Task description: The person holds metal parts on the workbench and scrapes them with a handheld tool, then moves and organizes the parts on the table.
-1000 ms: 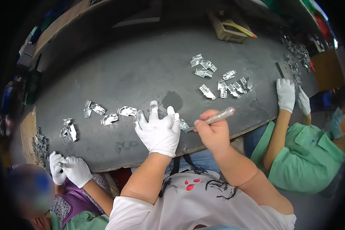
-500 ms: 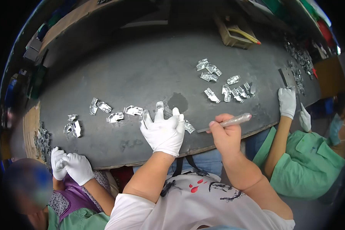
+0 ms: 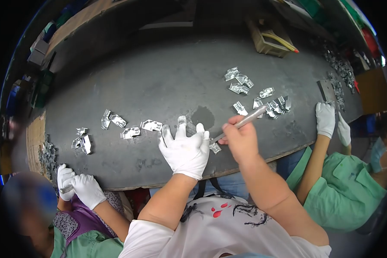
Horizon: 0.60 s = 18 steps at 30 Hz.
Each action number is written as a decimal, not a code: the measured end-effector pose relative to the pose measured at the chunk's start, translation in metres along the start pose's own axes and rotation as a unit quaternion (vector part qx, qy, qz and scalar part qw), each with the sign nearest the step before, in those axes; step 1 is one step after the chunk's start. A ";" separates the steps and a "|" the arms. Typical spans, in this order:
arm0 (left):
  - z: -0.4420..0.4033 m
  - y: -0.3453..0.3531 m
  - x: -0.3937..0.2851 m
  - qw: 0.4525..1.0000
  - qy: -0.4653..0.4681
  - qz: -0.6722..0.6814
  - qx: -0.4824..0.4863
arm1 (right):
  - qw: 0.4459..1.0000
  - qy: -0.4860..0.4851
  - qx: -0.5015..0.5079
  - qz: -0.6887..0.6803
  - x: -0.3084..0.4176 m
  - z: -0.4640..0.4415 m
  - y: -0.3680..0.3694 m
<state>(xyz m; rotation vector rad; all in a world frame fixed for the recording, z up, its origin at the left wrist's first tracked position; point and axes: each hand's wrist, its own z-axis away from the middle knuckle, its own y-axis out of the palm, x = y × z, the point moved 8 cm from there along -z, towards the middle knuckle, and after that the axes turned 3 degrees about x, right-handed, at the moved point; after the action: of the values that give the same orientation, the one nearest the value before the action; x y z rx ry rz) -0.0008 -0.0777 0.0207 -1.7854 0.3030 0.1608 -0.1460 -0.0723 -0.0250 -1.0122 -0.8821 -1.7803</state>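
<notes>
My left hand (image 3: 184, 150), in a white glove, rests palm down with its fingers spread on the dark table. Beside its thumb lies a small shiny metal bracket (image 3: 215, 147), partly covered, and whether the thumb presses on it is hard to see. Bare and closed, my right hand (image 3: 240, 136) grips a slim blade-like tool (image 3: 250, 117) with a wrapped handle. The tool's thin tip points down at that bracket, at or very near its upper edge. Another metal bracket (image 3: 151, 125) sits just left of my left fingertips.
Several loose brackets (image 3: 238, 88) lie at the upper right, and several more (image 3: 130, 133) to the left. A bin (image 3: 268, 48) holding a yellow-handled item stands at the back. Gloved co-workers' hands work at the left (image 3: 88, 189) and right (image 3: 325, 119), near piles of parts.
My right hand has moved left and a little up, bringing the tool's tip onto or close to the bracket by my left thumb. My left hand stays nearly in place.
</notes>
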 end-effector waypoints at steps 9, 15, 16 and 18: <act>0.001 -0.002 -0.004 0.999 0.034 0.015 -0.024 | 0.969 -0.198 -0.106 0.104 0.018 0.038 -0.085; -0.008 -0.019 -0.008 0.995 0.078 0.047 -0.050 | 0.950 -0.281 -0.108 0.079 0.007 0.043 -0.093; -0.014 -0.023 0.006 0.998 0.034 0.005 -0.059 | 0.953 -0.277 -0.100 0.073 0.007 0.041 -0.090; -0.026 -0.035 0.049 0.993 -0.050 -0.075 -0.070 | 0.958 -0.266 -0.091 0.060 0.007 0.039 -0.089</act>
<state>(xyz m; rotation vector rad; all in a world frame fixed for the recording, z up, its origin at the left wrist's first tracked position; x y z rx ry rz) 0.0551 -0.1013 0.0465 -1.9244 0.0866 0.1672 -0.2195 -0.0083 -0.0158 -1.6786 -0.9608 -1.5245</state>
